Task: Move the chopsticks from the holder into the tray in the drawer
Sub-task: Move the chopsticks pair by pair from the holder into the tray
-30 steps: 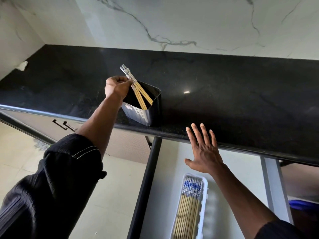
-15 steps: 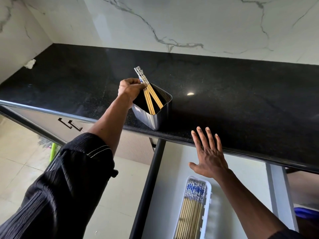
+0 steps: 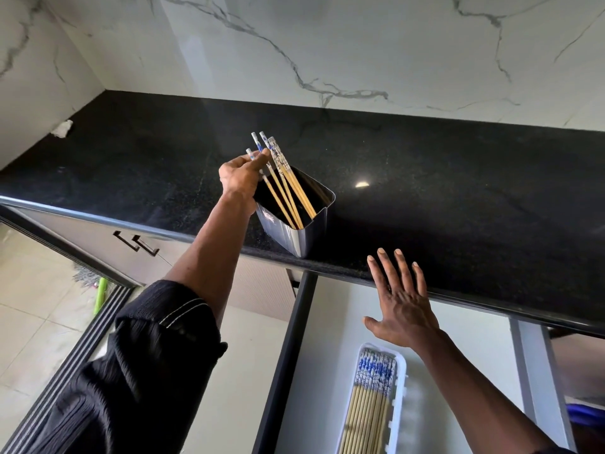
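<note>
A dark square holder [image 3: 306, 235] stands at the front edge of the black countertop [image 3: 458, 191]. Several wooden chopsticks [image 3: 288, 188] with blue-and-white tops lean in it. My left hand [image 3: 240, 176] is at the holder's left rim, its fingertips pinching the tops of the leftmost chopsticks. My right hand [image 3: 401, 304] hovers flat with fingers spread over the open drawer [image 3: 330, 322], just below the counter edge. A white tray [image 3: 400, 388] in the drawer holds several chopsticks [image 3: 368, 404] lying side by side.
A marble wall [image 3: 360, 44] backs the counter. Cabinet handles [image 3: 136, 244] sit under the counter at left. A green stick [image 3: 100, 294] lies on the tiled floor. A white scrap [image 3: 63, 128] rests in the counter's far left corner.
My left hand has loosened from a fist on the bundle to a fingertip pinch, and the chopstick tops have fanned apart. My right hand stays spread over the drawer.
</note>
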